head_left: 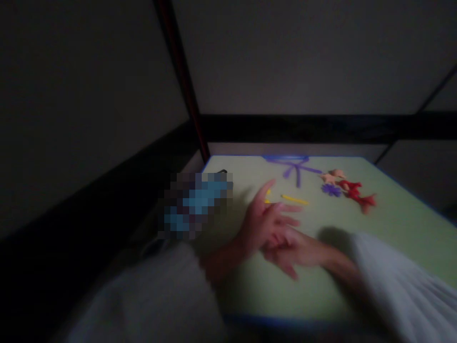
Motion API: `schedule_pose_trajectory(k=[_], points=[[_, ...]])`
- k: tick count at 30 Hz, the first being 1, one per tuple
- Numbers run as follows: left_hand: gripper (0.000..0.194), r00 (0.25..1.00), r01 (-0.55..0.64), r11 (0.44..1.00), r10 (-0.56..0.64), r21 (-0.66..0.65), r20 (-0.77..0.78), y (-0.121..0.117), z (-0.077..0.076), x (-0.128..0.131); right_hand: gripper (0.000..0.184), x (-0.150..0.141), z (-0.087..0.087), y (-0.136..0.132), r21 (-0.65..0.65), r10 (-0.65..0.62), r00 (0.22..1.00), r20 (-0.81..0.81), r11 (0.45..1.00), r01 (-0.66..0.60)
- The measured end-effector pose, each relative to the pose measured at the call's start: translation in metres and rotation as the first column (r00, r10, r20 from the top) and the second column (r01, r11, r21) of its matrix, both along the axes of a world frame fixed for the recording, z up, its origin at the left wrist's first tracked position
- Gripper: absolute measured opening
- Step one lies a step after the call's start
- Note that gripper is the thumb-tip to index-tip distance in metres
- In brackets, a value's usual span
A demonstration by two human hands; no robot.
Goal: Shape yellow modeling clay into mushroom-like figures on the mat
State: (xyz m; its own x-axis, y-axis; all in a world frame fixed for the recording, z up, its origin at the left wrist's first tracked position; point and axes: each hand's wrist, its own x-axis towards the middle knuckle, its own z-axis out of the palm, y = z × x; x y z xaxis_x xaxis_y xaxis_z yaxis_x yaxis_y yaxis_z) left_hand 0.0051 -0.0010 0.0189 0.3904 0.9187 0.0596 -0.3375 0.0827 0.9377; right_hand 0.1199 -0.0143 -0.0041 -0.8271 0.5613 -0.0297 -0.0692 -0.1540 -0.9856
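My left hand hovers over the pale green mat, fingers stretched out and spread, holding nothing. My right hand lies just beneath and beside it, fingers extended toward the left, touching or overlapping the left hand; it also holds nothing that I can see. Both wrists wear white sleeves. A thin yellow strip lies just beyond the left fingertips. The picture is dim and blurred.
Farther back on the mat lie a purple ribbon-like shape, a small purple flower, a peach piece and red pieces. A blurred blue object sits at the mat's left edge. A dark red pole rises behind.
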Motion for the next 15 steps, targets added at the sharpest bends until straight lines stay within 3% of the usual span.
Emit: schedule_pose_trajectory(k=[5, 9, 12, 15], points=[[0.070, 0.997, 0.045, 0.999, -0.046, -0.010, -0.058, 0.000, -0.004, 0.002, 0.016, 0.001, -0.005, 0.003, 0.003, 0.082, 0.996, 0.032, 0.997, -0.082], [0.067, 0.994, 0.096, 0.995, -0.097, -0.034, -0.043, 0.001, 0.000, 0.001, 0.017, -0.001, -0.007, 0.003, 0.019, 0.024, 1.000, 0.016, 1.000, -0.024], [0.065, 0.981, 0.153, 0.988, -0.153, 0.005, 0.122, 0.006, 0.010, -0.004, 0.026, -0.004, -0.004, 0.001, 0.005, -0.072, 0.993, -0.089, 0.997, 0.073], [0.054, 0.942, 0.143, 0.990, -0.133, -0.010, 0.307, 0.012, 0.018, -0.009, 0.035, -0.006, 0.000, -0.001, -0.090, -0.106, 0.966, -0.237, 0.992, 0.087]])
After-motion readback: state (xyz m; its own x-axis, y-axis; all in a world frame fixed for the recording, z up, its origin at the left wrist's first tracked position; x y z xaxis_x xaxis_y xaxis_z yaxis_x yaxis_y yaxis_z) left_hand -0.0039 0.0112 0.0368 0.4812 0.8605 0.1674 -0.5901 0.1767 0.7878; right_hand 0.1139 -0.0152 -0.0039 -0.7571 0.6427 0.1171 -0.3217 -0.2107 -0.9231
